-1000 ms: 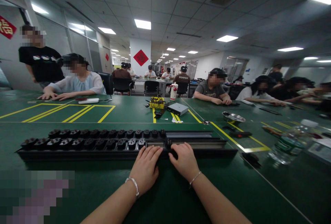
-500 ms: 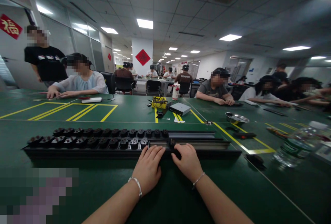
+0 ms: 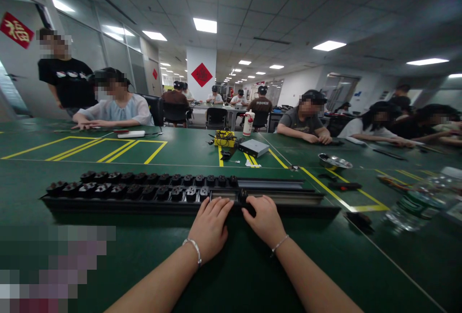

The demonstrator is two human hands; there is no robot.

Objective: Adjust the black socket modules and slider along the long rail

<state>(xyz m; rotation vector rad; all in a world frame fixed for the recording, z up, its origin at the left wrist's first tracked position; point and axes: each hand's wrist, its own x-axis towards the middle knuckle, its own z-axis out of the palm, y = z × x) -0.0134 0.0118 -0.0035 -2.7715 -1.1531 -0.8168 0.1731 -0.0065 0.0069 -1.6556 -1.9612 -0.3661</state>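
Observation:
Two long black rails lie side by side on the green table. Each carries a row of black socket modules with metal-looking slots or pins on top, filling the left part of the front rail [image 3: 144, 204] and the back rail [image 3: 270, 184]. My left hand [image 3: 210, 228] rests on the front rail's near edge, fingers stretched out, just right of the row's last socket module [image 3: 204, 193]. A single socket module [image 3: 243, 192] sits in the front rail, apart from that row. My right hand [image 3: 266, 220] grips it with thumb and fingers; its lower part is hidden.
A water bottle [image 3: 420, 202] stands at the right, near a metal bowl [image 3: 335, 161] and a dark tool [image 3: 342, 185]. Farther back are a grey box [image 3: 253, 148], a yellow holder with cables [image 3: 224, 138] and a white bottle [image 3: 248, 123]. Several people sit around.
The view has tilted and shifted slightly, so the rails appear a little higher and farther right. My hands keep nearly the same places on the front rail.

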